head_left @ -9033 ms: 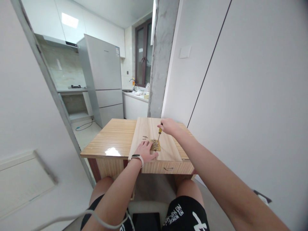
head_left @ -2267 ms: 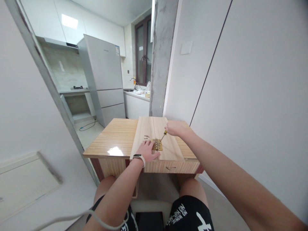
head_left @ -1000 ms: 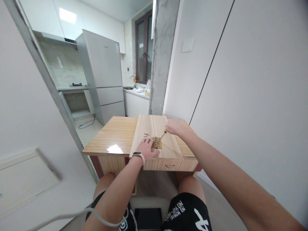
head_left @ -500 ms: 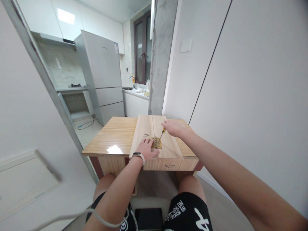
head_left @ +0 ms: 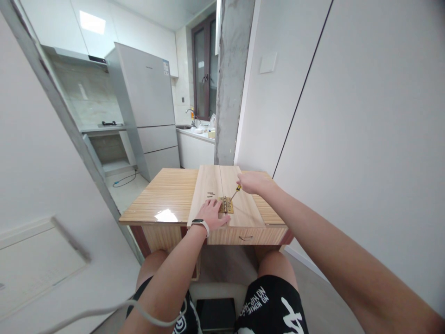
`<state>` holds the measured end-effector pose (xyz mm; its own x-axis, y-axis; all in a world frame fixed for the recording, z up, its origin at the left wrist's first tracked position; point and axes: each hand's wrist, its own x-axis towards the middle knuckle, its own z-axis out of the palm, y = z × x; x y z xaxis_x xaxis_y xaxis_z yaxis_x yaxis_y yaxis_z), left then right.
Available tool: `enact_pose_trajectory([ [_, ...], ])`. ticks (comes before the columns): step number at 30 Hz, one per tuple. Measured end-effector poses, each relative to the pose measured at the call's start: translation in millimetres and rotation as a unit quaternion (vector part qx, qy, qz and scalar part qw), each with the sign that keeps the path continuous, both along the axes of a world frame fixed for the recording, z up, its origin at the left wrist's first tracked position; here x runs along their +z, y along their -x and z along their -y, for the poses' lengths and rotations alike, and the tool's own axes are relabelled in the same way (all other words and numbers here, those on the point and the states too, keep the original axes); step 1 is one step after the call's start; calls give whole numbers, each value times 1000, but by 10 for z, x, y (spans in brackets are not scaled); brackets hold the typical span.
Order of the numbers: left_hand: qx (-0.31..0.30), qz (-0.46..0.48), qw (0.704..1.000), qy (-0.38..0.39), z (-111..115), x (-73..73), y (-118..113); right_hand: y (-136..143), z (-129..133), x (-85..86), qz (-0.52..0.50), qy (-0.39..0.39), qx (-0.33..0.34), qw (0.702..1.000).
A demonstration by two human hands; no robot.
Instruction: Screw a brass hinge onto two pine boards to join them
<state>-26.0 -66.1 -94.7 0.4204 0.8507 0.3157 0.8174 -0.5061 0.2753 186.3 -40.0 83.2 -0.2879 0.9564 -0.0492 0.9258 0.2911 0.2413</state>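
A brass-coloured hinge (head_left: 226,205) lies across the seam between two pale wooden boards (head_left: 245,204). My left hand (head_left: 212,214) rests flat with fingers spread, on the left board and the hinge's left edge. In my right hand (head_left: 255,182) is a screwdriver (head_left: 237,189) with a yellow handle, held tilted. Its tip reaches the right leaf of the hinge; whether a screw sits under it is too small to tell. Several small dark screws (head_left: 210,194) lie on the left board, just beyond my left fingers.
The boards lie on a glossy wood-grain desk (head_left: 167,190) with a drawer handle (head_left: 245,238) at its front. A white wall (head_left: 347,139) stands close on the right. Beyond the desk are a grey fridge (head_left: 149,93) and a sink counter (head_left: 196,134). A pale cable (head_left: 104,310) runs by my left arm.
My right hand and the screwdriver handle have shifted slightly to the right, with the tip still at the hinge. My left hand stays in place.
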Motion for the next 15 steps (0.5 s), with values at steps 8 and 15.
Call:
enact_pose_trajectory([
  [8,4,-1,1000,2,11,13,-1,-122,43,-72,-1,-23,59,998],
  [15,5,3,1000,1,10,10,-3,-39,95,-11,24,-63,89,994],
])
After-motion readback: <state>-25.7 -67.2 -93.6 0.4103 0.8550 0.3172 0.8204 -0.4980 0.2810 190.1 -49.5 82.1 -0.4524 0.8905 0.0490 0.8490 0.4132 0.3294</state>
